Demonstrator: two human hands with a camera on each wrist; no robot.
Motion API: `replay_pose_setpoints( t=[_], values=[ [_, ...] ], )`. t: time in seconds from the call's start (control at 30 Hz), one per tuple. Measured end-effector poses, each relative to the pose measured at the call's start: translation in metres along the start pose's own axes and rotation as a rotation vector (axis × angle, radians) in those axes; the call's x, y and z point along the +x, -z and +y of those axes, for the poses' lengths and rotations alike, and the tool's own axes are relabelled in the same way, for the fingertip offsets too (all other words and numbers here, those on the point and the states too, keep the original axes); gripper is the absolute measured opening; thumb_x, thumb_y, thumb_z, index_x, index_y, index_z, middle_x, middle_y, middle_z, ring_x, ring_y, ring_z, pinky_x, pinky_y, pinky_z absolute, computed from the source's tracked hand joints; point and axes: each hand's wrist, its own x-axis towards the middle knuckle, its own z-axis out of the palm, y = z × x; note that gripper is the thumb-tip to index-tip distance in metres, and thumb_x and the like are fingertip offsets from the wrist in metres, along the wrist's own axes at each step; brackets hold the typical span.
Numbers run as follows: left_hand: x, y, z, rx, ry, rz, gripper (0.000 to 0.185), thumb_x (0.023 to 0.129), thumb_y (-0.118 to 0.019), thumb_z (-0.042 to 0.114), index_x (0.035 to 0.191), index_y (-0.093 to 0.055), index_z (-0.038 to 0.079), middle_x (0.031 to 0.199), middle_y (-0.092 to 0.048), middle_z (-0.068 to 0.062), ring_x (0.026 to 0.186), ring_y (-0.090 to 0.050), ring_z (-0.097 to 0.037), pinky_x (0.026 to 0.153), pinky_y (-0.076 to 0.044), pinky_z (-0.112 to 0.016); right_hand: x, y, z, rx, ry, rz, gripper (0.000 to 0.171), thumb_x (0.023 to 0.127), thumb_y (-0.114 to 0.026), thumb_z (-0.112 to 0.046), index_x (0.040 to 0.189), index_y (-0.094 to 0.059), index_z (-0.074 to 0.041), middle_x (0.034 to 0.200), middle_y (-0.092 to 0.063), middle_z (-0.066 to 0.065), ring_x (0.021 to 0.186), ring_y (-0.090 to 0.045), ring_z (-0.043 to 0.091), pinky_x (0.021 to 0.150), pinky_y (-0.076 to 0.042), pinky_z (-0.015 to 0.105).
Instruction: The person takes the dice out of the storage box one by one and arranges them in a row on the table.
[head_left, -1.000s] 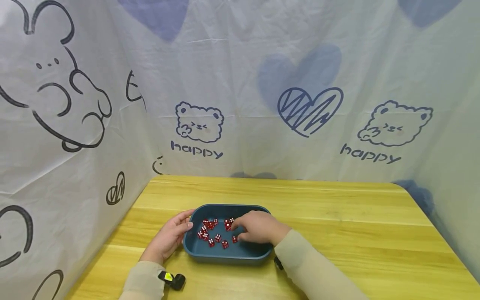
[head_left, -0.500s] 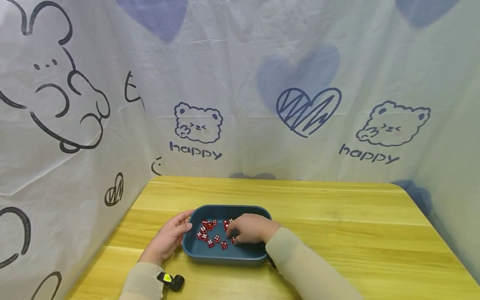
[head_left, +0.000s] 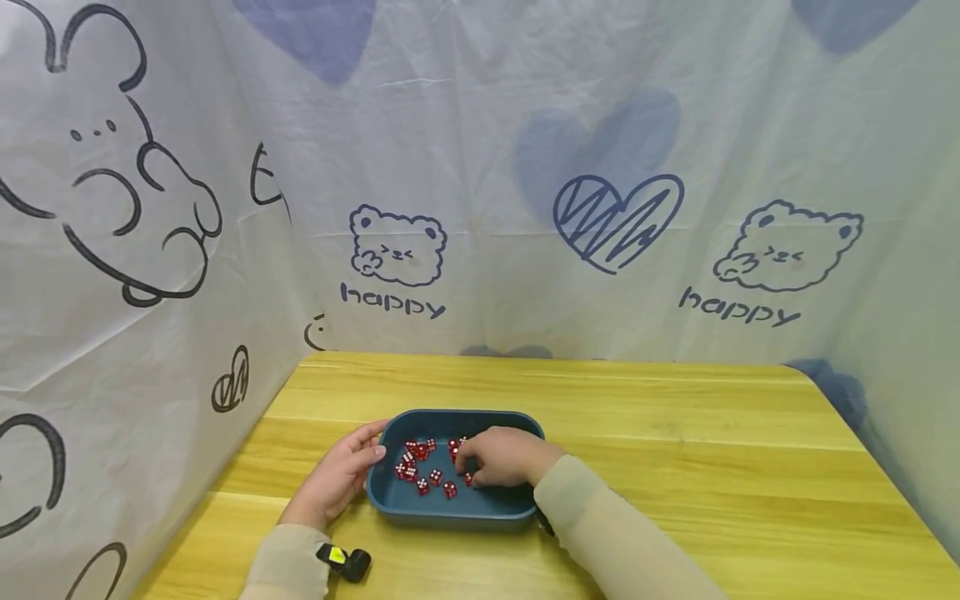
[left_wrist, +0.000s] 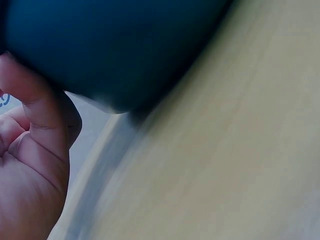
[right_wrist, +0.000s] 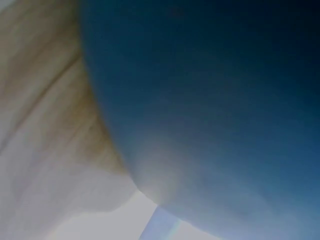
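Observation:
A dark teal oval tub (head_left: 457, 521) stands on the table, with several red dice (head_left: 422, 486) with white pips scattered on its floor, mostly toward the left. My left hand (head_left: 341, 475) grips the tub's left end, thumb at the rim; in the left wrist view its bent thumb (left_wrist: 42, 110) lies against the tub wall (left_wrist: 120, 55). Inside the tub, my right hand (head_left: 506, 458) reaches down with bent fingers. Its thumb and index fingertip straddle one die (head_left: 468, 479); I cannot tell whether they pinch it. The tub wall (right_wrist: 200, 125) fills most of the right wrist view, hiding the right fingers.
The yellow wood-grain table (head_left: 675, 450) extends behind the tub and to its right. A white printed cloth (head_left: 487, 275) hangs along the back and sides. A small black wrist camera (head_left: 352, 562) sits on the left sleeve.
My right hand has shifted a little left and lower into the tub, its fingers coming to either side of a die. The left hand and the tub hold their place.

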Motion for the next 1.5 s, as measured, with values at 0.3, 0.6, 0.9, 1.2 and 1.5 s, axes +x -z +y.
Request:
replay_pose_setpoints(
  t=[0.3,0.6,0.9,1.2,1.5],
  values=[
    [0.002,-0.001,0.001,0.004,0.005,0.011,0.056,0.105,-0.05,0.005,0.154,-0.028,-0.008,0.12,-0.054,-0.021,0.096,-0.063,-0.017,0.074,-0.057,-0.027,-0.002,0.001,0.0,-0.026,0.012,0.028,0.009,0.092,-0.075,-0.027,0.095,-0.07,-0.033,0.076,-0.058,-0.015,0.071,-0.053,0.008,0.07,-0.046,0.026],
    [0.003,-0.002,-0.002,0.004,0.009,0.033,0.054,0.105,-0.05,0.004,0.154,-0.03,-0.006,0.119,-0.055,-0.02,0.089,-0.061,-0.016,0.063,-0.053,-0.023,-0.004,0.003,0.001,-0.024,0.023,0.077,0.007,0.094,-0.071,-0.028,0.1,-0.072,-0.032,0.077,-0.058,-0.016,0.073,-0.053,0.008,0.071,-0.046,0.027],
    [0.002,-0.002,-0.002,0.01,0.009,0.044,0.054,0.105,-0.05,0.005,0.155,-0.031,-0.004,0.124,-0.053,-0.024,0.095,-0.062,-0.018,0.07,-0.056,-0.025,-0.004,0.002,-0.001,-0.057,0.06,0.159,0.007,0.096,-0.07,-0.029,0.102,-0.073,-0.031,0.086,-0.062,-0.019,0.075,-0.054,0.006,0.076,-0.049,0.026],
    [0.002,-0.002,-0.002,0.014,-0.009,0.024,0.055,0.105,-0.05,0.005,0.154,-0.03,-0.007,0.127,-0.054,-0.024,0.102,-0.063,-0.019,0.079,-0.057,-0.029,-0.007,0.003,-0.003,-0.075,0.091,0.227,0.01,0.096,-0.07,-0.032,0.105,-0.074,-0.03,0.102,-0.069,-0.018,0.083,-0.059,0.001,0.085,-0.052,0.027],
    [0.001,-0.003,-0.001,0.018,0.01,0.042,0.055,0.104,-0.051,0.006,0.154,-0.03,-0.006,0.128,-0.052,-0.025,0.104,-0.062,-0.02,0.082,-0.058,-0.03,-0.021,0.007,-0.001,-0.064,0.055,0.295,0.018,0.096,-0.07,-0.03,0.114,-0.075,-0.027,0.106,-0.07,-0.017,0.081,-0.059,0.001,0.083,-0.053,0.028]
  ],
)
